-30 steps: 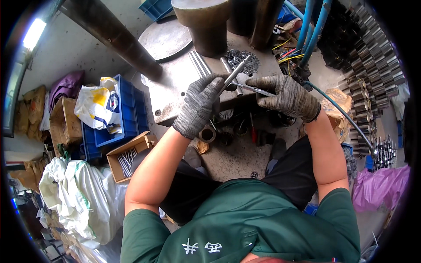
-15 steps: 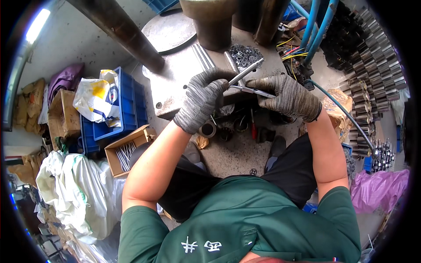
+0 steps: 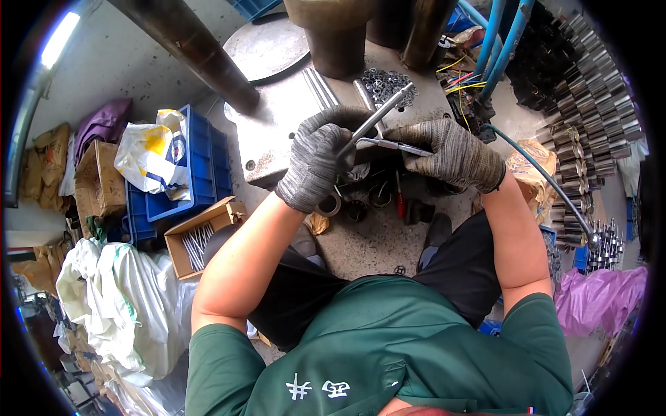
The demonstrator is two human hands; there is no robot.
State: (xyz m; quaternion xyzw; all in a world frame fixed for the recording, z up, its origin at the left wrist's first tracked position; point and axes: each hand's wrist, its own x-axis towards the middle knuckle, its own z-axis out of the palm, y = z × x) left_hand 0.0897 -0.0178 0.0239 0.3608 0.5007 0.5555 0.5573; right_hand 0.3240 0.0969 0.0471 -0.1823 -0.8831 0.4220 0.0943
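My left hand (image 3: pixel 317 156), in a grey knit glove, is closed round a slim metal rod (image 3: pixel 378 116) that slants up to the right. My right hand (image 3: pixel 449 151), gloved alike, grips a thin silver tool like small pliers (image 3: pixel 397 145). The tool's narrow end points left at the rod's lower part; whether they touch I cannot tell. Just beyond the hands, a pile of small dark metal rings (image 3: pixel 390 89) lies on the metal machine bed (image 3: pixel 270 139). A short thicker rod (image 3: pixel 365 96) lies beside the rings, with several thin rods (image 3: pixel 320 90) farther left.
Thick steel columns (image 3: pixel 336 45) rise from the bed. At left stand a blue crate (image 3: pixel 211 166) and a cardboard box of thin rods (image 3: pixel 182 253). Blue hoses (image 3: pixel 501 41) and stacked metal cylinders (image 3: pixel 590 111) are at right. A red-handled tool (image 3: pixel 400 204) is below the bed.
The rod in my left hand has tilted more steeply, its far end rising a little. My right hand has shifted slightly left with the silver tool.
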